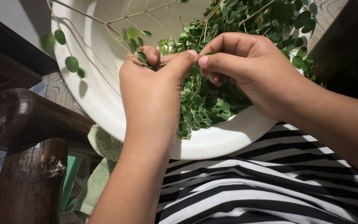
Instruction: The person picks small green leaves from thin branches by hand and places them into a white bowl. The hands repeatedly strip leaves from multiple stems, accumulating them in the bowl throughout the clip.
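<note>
My left hand (154,89) and my right hand (249,68) meet above a big white basin (100,89). Both pinch the same thin leafy twig (135,43), thumbs and forefingers almost touching at its stem. Small round green leaves hang off the twig to the left of my left hand. Inside the basin lies a heap of small green leaves (206,101) under and behind my hands, with more leafy stems (278,16) piled at the far right. Bare stripped stalks (117,18) stretch across the basin's far side.
The basin rests on my lap over a black-and-white striped shirt (270,186). A dark wooden armrest and post (30,145) stand at the left, a pale green towel (100,166) beside them. Dark furniture (349,45) sits at the right.
</note>
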